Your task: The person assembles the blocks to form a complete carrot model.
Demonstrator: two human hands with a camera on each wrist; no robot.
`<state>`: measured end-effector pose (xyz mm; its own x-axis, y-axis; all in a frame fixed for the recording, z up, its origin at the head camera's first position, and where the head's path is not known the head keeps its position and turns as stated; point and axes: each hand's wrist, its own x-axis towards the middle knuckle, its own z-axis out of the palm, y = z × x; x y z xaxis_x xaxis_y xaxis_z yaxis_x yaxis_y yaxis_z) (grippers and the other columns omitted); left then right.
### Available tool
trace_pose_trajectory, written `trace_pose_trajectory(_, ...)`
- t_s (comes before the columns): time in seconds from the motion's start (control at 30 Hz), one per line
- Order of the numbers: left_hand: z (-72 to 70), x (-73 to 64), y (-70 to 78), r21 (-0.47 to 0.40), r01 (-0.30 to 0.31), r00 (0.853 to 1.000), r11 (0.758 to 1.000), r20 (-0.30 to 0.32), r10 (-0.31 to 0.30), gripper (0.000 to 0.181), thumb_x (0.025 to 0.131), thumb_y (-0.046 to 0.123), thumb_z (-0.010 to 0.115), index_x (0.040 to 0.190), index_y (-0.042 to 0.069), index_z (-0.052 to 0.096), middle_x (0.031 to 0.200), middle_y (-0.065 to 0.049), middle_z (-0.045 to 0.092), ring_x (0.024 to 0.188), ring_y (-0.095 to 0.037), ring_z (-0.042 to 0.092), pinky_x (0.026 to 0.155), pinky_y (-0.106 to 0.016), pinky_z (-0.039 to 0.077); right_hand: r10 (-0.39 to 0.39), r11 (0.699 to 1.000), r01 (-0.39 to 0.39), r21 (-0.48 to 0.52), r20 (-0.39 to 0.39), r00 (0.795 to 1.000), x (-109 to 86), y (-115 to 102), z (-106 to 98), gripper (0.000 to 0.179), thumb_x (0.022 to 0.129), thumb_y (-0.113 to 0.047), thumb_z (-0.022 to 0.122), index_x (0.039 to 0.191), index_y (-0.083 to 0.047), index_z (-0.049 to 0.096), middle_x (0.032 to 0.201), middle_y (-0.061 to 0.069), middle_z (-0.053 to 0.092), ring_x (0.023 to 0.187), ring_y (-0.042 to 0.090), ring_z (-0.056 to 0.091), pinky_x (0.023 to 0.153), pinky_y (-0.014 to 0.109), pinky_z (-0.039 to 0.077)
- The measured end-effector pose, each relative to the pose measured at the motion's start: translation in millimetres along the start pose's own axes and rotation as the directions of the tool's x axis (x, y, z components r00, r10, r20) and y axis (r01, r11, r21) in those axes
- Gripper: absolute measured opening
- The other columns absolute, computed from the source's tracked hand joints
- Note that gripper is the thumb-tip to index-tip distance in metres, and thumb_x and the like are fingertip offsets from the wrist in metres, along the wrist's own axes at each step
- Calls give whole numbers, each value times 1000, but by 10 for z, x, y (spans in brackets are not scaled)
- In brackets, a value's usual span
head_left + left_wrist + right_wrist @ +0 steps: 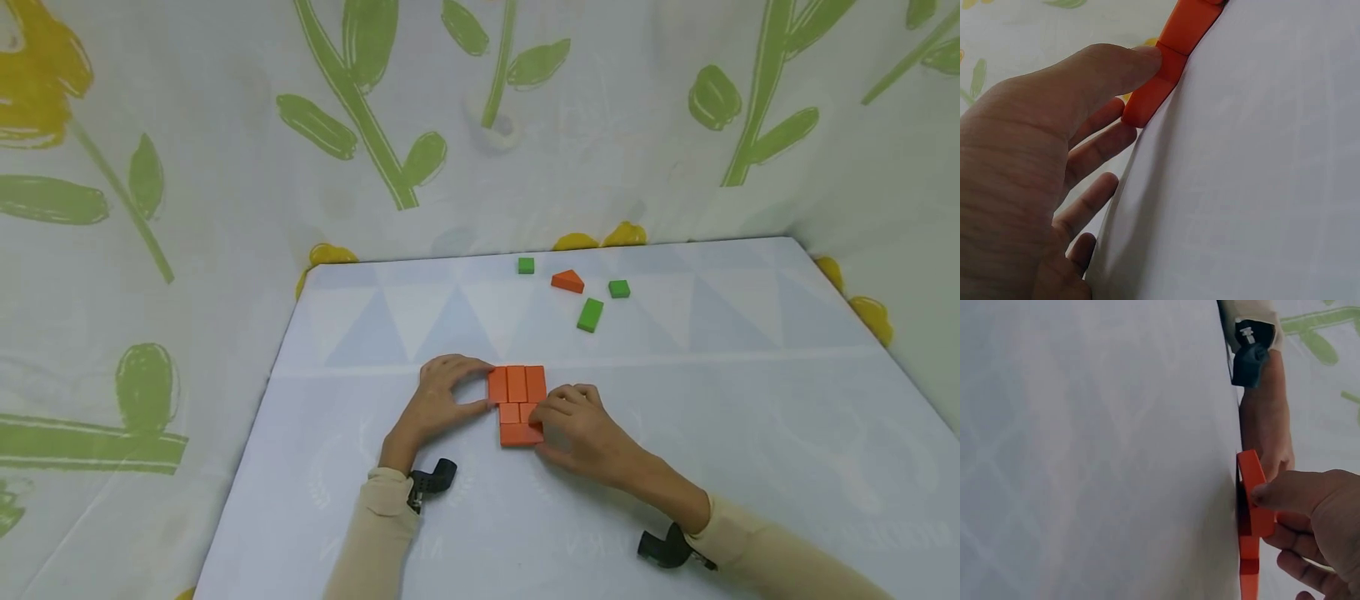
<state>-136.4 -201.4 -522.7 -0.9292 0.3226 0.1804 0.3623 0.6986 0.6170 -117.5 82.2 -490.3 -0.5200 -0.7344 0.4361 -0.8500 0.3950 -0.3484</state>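
In the head view, several orange blocks (517, 384) lie close together in a flat group on the white table. My left hand (442, 402) is at the group's left side, thumb and index fingertips touching the upper left block; the left wrist view shows its other fingers (1090, 206) loosely extended. On the lower right, my right hand (588, 429) pinches the long orange block (1254, 487) of the bottom row between thumb and fingers. That block looks slightly tilted in the right wrist view. The right fingers hide part of the middle row.
Towards the table's far edge lie an orange triangular block (567, 282), a green square block (526, 265), a second green square block (618, 289) and a green rectangular block (590, 315). A leaf-printed cloth (585, 150) hangs behind the table (337, 333).
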Motion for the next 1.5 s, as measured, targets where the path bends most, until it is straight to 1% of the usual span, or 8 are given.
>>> trace_pose_trajectory(0.33,-8,9,-2,-1,-2,1000,1000,-10,2,52,85,49,75,132,31,64,131,12,60,131,-18,42,113,-49,19,104,994,-106,32,53,993,21,17,5,36,74,-19,89,104,-15,70,104,-7,64,107,15,51,83,38,36)
trace_pose_trajectory(0.57,-15,5,37,-7,33,999,999,14,-33,52,85,51,74,132,32,63,131,13,60,132,-17,41,114,-47,18,247,968,-248,25,37,968,190,248,-228,29,84,-18,81,110,-11,71,109,-1,66,111,20,51,88,45,35)
trace_pose_trajectory(0.7,-20,11,48,-9,40,999,999,15,-40,51,85,50,74,132,32,63,131,13,60,131,-18,41,114,-48,18,378,925,-377,-33,6,926,417,642,-395,31,89,-18,77,116,-7,69,116,7,67,115,28,49,91,51,33)
trace_pose_trajectory(0.87,-12,-3,34,-6,34,999,999,-3,-34,50,84,48,76,130,32,64,129,14,61,130,-18,43,114,-48,18,561,827,-559,-66,9,828,805,1252,-558,40,95,-22,69,130,-3,62,132,17,60,128,38,41,97,60,29)
trace_pose_trajectory(1.1,84,-45,13,-22,28,1000,999,11,-28,50,85,49,75,131,33,63,129,16,60,131,-17,41,114,-48,17,652,758,-639,-130,168,740,1073,1791,-566,47,102,-21,60,145,-4,51,143,18,53,136,40,30,105,62,18)
trace_pose_trajectory(1.2,105,-55,12,-28,14,1000,1000,1,-14,49,86,49,74,131,33,63,129,16,60,131,-17,42,114,-49,18,639,769,-618,-164,213,739,1093,1867,-484,43,100,-18,63,140,-6,57,139,15,57,132,38,33,104,61,20)
trace_pose_trajectory(1.4,55,-29,6,-4,3,1000,1000,-22,-3,50,85,50,74,131,33,63,129,16,60,129,-16,42,113,-49,19,583,811,-550,-201,200,787,1095,1877,-361,34,93,-15,72,123,-7,61,130,17,56,121,37,43,99,55,30)
trace_pose_trajectory(1.5,14,-23,6,-1,10,1000,1000,-14,-11,51,85,49,75,131,32,63,130,16,60,130,-16,42,113,-47,19,603,796,-563,-221,225,765,1111,1848,-360,42,95,-23,70,133,-8,57,127,19,57,113,36,47,96,53,33)
